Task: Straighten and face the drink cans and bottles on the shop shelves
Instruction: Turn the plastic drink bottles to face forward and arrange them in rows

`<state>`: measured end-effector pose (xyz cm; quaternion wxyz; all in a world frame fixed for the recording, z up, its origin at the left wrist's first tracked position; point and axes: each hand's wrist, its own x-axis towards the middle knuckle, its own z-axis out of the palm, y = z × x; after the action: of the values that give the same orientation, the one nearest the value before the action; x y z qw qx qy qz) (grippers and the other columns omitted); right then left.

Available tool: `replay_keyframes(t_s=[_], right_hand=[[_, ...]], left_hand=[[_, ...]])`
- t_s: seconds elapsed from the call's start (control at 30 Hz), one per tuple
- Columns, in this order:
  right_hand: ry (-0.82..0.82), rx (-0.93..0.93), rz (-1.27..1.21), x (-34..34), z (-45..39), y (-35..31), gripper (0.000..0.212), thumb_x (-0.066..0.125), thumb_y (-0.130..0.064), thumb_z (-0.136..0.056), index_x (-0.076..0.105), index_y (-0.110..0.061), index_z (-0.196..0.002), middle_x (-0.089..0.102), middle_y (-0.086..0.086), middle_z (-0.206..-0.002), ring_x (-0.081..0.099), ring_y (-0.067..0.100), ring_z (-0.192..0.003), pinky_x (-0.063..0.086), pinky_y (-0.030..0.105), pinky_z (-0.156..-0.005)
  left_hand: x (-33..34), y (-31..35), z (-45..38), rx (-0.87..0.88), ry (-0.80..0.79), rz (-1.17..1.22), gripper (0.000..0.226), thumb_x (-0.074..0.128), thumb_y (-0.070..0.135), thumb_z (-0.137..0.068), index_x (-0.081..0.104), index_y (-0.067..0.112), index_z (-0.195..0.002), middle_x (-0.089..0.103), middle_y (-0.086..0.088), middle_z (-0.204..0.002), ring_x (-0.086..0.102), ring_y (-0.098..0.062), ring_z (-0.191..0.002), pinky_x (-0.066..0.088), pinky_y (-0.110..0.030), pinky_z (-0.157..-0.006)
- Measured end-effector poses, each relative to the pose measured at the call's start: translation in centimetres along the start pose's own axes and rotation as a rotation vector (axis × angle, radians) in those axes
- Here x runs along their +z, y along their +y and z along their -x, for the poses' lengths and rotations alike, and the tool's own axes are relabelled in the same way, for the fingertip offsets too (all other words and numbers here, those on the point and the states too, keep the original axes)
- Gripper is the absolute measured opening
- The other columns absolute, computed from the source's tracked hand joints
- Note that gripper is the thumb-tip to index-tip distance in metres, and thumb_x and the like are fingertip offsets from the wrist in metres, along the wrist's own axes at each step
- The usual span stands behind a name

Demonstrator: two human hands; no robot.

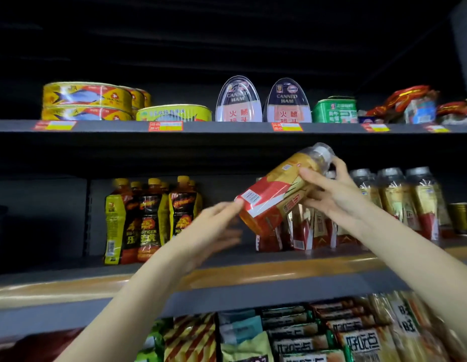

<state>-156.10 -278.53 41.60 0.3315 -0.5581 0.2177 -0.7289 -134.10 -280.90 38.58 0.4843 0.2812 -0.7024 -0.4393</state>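
A tea bottle [276, 189] with a red and gold label and a clear cap hangs tilted above the middle shelf [227, 273], cap up to the right. My right hand [331, 192] grips its upper part from the right. My left hand [216, 226], blurred, touches the bottle's lower end with its fingertips. Several bottles of the same tea [399, 199] stand upright behind and to the right. A group of yellow-capped energy drink bottles [151, 220] stands at the left of that shelf.
The top shelf carries fish tins [88, 100], two canned hams [263, 100], a green tin [334, 109] and red packets [415, 103]. Snack packs [305, 333] fill the shelf below. There is a gap between the energy drinks and the tea bottles.
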Motion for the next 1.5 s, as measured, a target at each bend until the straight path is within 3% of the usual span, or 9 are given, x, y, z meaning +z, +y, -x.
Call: replay_keyframes(t_s=[0.17, 0.4, 0.7, 0.83, 1.03, 1.23, 1.33, 1.43, 1.5], right_hand=[[-0.019, 0.084, 0.054, 0.4, 0.8, -1.3, 0.071, 0.069, -0.011, -0.076, 0.033, -0.026, -0.135, 0.056, 0.011, -0.116, 0.066, 0.025, -0.096, 0.06, 0.039, -0.069], [0.009, 0.469, -0.189, 0.1, 1.8, 0.6, 0.051, 0.07, -0.016, -0.075, 0.05, -0.007, -0.122, 0.057, 0.029, -0.116, 0.059, 0.044, -0.106, 0.052, 0.056, -0.076], [0.004, 0.531, -0.24, 1.5, 2.1, 0.9, 0.046, 0.07, -0.017, -0.08, 0.05, -0.003, -0.119, 0.055, 0.034, -0.115, 0.062, 0.046, -0.098, 0.058, 0.053, -0.065], [0.066, 0.406, -0.209, 1.8, 2.6, 1.3, 0.052, 0.071, -0.012, -0.077, 0.047, -0.009, -0.124, 0.057, 0.024, -0.115, 0.063, 0.039, -0.098, 0.056, 0.055, -0.073], [0.085, 0.054, -0.023, 2.1, 2.0, 1.6, 0.09, 0.076, -0.006, -0.069, 0.026, -0.038, -0.137, 0.055, 0.009, -0.124, 0.063, 0.029, -0.105, 0.056, 0.042, -0.078], [-0.029, 0.218, -0.047, 2.2, 2.3, 1.6, 0.06, 0.07, -0.014, -0.081, 0.037, -0.02, -0.132, 0.058, 0.015, -0.122, 0.066, 0.031, -0.099, 0.057, 0.041, -0.077], [-0.02, 0.33, -0.099, 2.5, 2.4, 1.7, 0.051, 0.073, -0.016, -0.079, 0.047, -0.009, -0.123, 0.061, 0.02, -0.117, 0.066, 0.035, -0.098, 0.056, 0.049, -0.08], [0.075, 0.202, 0.006, 1.9, 2.3, 1.2, 0.059, 0.077, -0.009, -0.073, 0.045, -0.018, -0.122, 0.059, 0.011, -0.122, 0.062, 0.027, -0.105, 0.052, 0.05, -0.088], [0.094, -0.036, 0.397, 1.5, 2.6, 0.8, 0.084, 0.083, -0.011, -0.066, 0.033, -0.026, -0.133, 0.052, -0.005, -0.128, 0.052, 0.018, -0.116, 0.044, 0.045, -0.1]], left_hand=[[1.6, 0.2, 1.0, 0.048, 0.015, 0.336, 0.039, 0.061, 0.028, -0.086, 0.049, 0.013, -0.121, 0.066, -0.015, -0.106, 0.07, -0.026, -0.089, 0.059, -0.035, -0.073], [1.1, 0.4, 1.8, 0.645, 0.212, -0.324, 0.072, 0.075, 0.02, -0.074, 0.034, 0.03, -0.132, 0.048, 0.019, -0.118, 0.052, -0.002, -0.107, 0.049, -0.01, -0.08], [0.2, 1.4, 2.6, 0.775, 0.137, -0.505, 0.081, 0.079, 0.015, -0.07, 0.028, 0.043, -0.127, 0.044, 0.023, -0.128, 0.039, 0.008, -0.122, 0.049, -0.014, -0.089], [-0.4, 0.8, 2.4, 0.668, 0.071, -0.626, 0.074, 0.078, 0.02, -0.072, 0.034, 0.04, -0.127, 0.042, 0.017, -0.129, 0.044, -0.001, -0.121, 0.051, -0.018, -0.088], [0.0, -0.6, 1.0, 0.155, 0.053, -0.009, 0.061, 0.074, 0.03, -0.072, 0.044, 0.023, -0.124, 0.056, -0.004, -0.118, 0.063, -0.018, -0.102, 0.057, -0.03, -0.079], [0.9, -1.5, 0.1, 0.548, 0.349, -0.488, 0.067, 0.081, 0.022, -0.069, 0.043, 0.026, -0.125, 0.052, 0.003, -0.12, 0.053, -0.01, -0.11, 0.051, -0.028, -0.09], [0.8, -1.2, 0.3, 0.723, 0.279, -0.748, 0.074, 0.08, 0.02, -0.07, 0.041, 0.023, -0.132, 0.045, 0.005, -0.126, 0.044, -0.009, -0.119, 0.046, -0.029, -0.097], [-0.3, -0.8, 0.6, 0.656, 0.125, -0.865, 0.066, 0.076, 0.021, -0.075, 0.041, 0.025, -0.132, 0.044, 0.009, -0.129, 0.041, -0.002, -0.12, 0.04, -0.021, -0.1], [-1.4, -0.6, 0.5, 0.613, 0.16, -0.945, 0.056, 0.07, 0.023, -0.081, 0.045, 0.025, -0.13, 0.044, 0.009, -0.13, 0.042, -0.002, -0.118, 0.036, -0.018, -0.098]])
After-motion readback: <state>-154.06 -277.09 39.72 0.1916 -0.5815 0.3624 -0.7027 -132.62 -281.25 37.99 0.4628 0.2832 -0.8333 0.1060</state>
